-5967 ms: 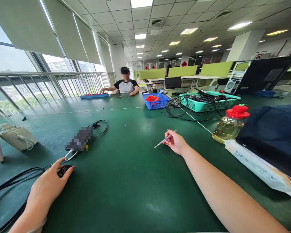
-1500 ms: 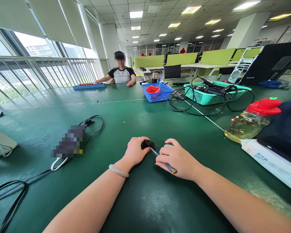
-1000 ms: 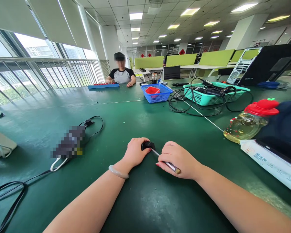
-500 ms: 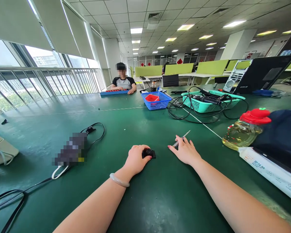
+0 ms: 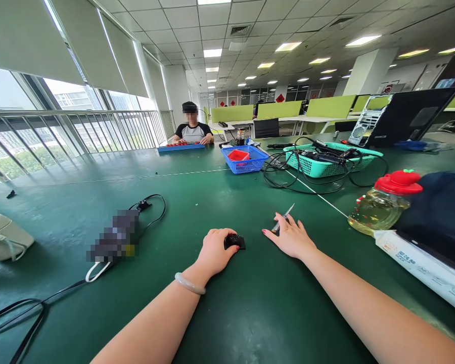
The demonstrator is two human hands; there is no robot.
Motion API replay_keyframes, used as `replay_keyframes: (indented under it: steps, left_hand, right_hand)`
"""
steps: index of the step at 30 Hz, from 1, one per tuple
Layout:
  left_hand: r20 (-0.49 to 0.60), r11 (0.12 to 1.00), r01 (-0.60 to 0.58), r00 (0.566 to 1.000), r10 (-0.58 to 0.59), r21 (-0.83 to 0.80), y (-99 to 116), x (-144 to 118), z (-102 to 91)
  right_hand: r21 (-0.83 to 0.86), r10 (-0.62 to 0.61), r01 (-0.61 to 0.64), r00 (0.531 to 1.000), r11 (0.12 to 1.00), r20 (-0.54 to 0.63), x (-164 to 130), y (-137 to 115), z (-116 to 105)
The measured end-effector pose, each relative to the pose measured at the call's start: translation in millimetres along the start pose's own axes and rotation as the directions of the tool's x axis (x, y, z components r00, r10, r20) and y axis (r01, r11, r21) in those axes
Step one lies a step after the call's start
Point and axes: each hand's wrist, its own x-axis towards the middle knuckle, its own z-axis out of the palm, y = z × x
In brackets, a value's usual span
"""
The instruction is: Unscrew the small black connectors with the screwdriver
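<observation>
My left hand (image 5: 213, 251) is curled around a small black block-like object (image 5: 235, 241) on the green table, thumb along its near side. Its exact kind does not show, because my fingers cover part of it. To the right, my right hand (image 5: 289, 235) rests low over a slim tool with a pale pointed blade (image 5: 289, 210), which looks like a craft knife. Its handle lies beneath my loosely bent fingers, partly hidden, and the tip points away from me. The two hands are apart.
A dark blurred item (image 5: 116, 235) with cables lies left. A blue basket (image 5: 246, 166), a green basket (image 5: 328, 167) of cables, a red-lidded bottle (image 5: 379, 207) and a white box (image 5: 420, 268) stand ahead and right. Across the table sits another person (image 5: 191, 132) behind a blue tray (image 5: 180, 147).
The pointed tool has turned slightly under my right hand, its tip now aiming more straight ahead. My left hand stays on the black object. The view has shifted a little.
</observation>
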Motion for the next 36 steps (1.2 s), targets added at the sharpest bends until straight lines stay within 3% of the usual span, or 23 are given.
replay_keyframes:
  steps: [36]
  left_hand:
    - [-0.005,1.000,-0.005,1.000,0.005,0.013,-1.3,-0.6,1.1]
  right_hand:
    - [0.045,-0.012,0.014,0.998,0.999,-0.055,1.1,3.6,6.2]
